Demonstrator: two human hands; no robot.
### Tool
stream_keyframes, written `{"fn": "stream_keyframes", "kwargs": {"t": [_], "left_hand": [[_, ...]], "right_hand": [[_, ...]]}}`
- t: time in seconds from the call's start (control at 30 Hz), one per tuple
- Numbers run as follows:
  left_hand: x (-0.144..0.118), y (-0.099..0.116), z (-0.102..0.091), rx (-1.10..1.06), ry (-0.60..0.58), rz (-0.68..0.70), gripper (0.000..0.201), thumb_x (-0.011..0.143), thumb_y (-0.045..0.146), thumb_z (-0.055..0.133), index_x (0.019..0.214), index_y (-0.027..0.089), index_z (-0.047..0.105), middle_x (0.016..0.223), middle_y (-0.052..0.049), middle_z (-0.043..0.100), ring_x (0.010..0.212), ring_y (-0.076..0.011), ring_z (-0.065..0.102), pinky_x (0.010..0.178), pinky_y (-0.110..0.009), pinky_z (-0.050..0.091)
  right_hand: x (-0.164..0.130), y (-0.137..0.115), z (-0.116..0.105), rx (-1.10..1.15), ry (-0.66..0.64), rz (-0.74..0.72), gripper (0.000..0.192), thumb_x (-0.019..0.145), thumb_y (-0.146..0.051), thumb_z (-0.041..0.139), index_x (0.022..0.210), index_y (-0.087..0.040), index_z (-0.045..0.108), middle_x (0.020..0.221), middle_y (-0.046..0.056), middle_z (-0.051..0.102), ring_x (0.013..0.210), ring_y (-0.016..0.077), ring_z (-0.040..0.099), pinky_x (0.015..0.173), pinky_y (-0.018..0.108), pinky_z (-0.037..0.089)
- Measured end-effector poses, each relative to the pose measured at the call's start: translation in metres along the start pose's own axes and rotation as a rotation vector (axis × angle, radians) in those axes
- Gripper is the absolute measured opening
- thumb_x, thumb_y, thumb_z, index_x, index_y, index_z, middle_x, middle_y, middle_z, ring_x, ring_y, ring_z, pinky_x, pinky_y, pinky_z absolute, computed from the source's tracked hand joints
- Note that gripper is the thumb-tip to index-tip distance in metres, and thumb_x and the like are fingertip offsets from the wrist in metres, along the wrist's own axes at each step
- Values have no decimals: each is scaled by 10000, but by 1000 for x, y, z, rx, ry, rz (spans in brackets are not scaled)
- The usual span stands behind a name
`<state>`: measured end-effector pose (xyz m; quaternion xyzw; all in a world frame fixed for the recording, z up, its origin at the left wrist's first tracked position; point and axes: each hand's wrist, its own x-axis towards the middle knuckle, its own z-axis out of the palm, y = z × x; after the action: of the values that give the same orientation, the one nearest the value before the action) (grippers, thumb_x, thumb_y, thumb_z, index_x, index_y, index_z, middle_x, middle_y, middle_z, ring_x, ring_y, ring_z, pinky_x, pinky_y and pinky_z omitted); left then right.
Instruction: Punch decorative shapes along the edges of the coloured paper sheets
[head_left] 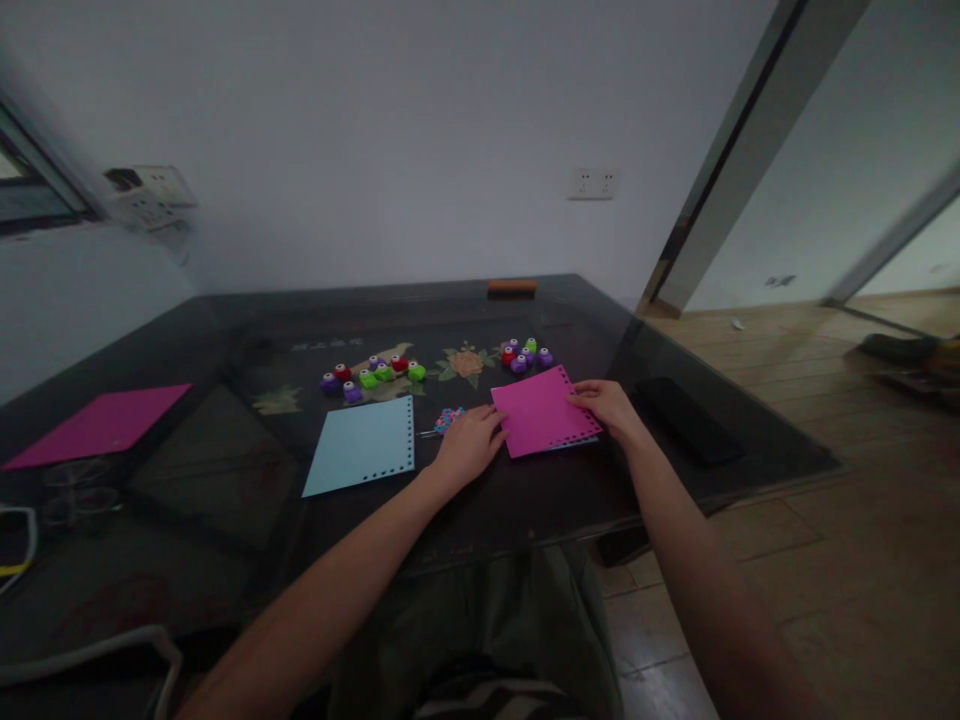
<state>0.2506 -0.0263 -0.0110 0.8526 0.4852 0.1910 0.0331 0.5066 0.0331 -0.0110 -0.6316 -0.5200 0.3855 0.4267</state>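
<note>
A pink paper sheet [541, 412] with small holes punched along its right and lower edges is held between my two hands. My left hand [472, 440] has its fingers closed at the sheet's left edge. On the opposite edge, my right hand [602, 405] pinches the paper between thumb and fingers. Pale blue paper [585, 442] peeks out beneath the pink one. To the left lies a light blue sheet [364, 440], also punched along two edges. Beside my left hand is a small heap of pink and blue pieces [448, 420], partly covered by the hand.
Several red, green and purple eye-topped pieces stand in a left cluster [375, 375] and a right cluster [525, 356]. Another pink sheet [101, 425] lies far left. A black flat object [686, 420] is at right, and a brown stick [512, 287] lies near the wall.
</note>
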Motion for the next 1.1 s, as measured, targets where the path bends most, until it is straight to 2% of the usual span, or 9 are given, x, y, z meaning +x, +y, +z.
{"fn": "stream_keyframes", "kwargs": {"t": [0.57, 0.83, 1.1], "left_hand": [[-1, 0, 0, 44, -35, 9, 401, 879, 359, 479, 1222, 168, 559, 1282, -112, 559, 1181, -245, 504, 1023, -384, 360], [-2, 1, -1, 62, -47, 2, 392, 876, 356, 479, 1217, 180, 563, 1298, -99, 547, 1190, -238, 495, 1034, -380, 347], [-2, 2, -1, 50, -37, 3, 387, 881, 357, 475, 1214, 180, 561, 1288, -102, 553, 1183, -237, 501, 1031, -381, 351]], "right_hand": [[0, 1, 1, -22, 13, -11, 176, 636, -174, 696, 798, -123, 650, 549, -7, 593, 490, 114, 523, 494, 228, 403], [1, 2, 1, -28, -2, -9, 192, 632, -195, 704, 805, -126, 653, 571, 3, 609, 504, 120, 539, 491, 227, 411], [6, 8, 3, -87, 44, -52, 229, 641, -224, 707, 836, -112, 663, 600, 16, 621, 515, 122, 549, 488, 226, 421]]}}
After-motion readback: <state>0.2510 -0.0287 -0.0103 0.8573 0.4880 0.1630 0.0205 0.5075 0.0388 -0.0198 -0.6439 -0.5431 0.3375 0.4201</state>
